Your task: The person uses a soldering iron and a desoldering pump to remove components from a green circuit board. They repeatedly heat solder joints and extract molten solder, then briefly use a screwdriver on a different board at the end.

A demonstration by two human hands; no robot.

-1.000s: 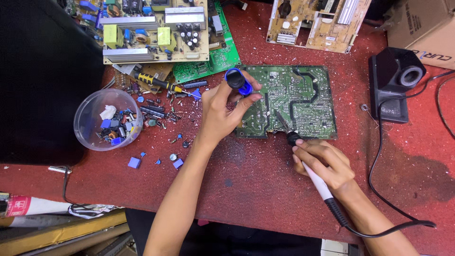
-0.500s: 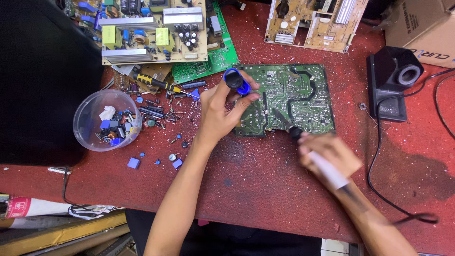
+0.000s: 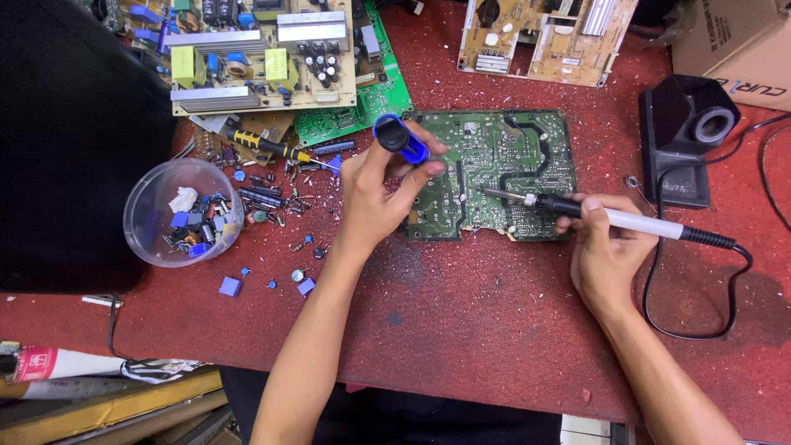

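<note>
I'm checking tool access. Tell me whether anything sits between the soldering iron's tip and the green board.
Nothing visible does. The soldering iron, held in the right hand, points its tip straight onto the green circuit board. The left hand holds the blue desoldering pump off to the side.

- Two bare forearms in view, no sleeves anywhere up to the bottom edge of the shot.
- Left hand [image 3: 381,191]: no glove, no ring, no watch or strap at the wrist.
- Right hand [image 3: 608,251]: same deal, plain and uncovered, short nails.
- Slim arms, nothing inked or marked on them.
- Dark clothing just visible low down between the arms.
</note>
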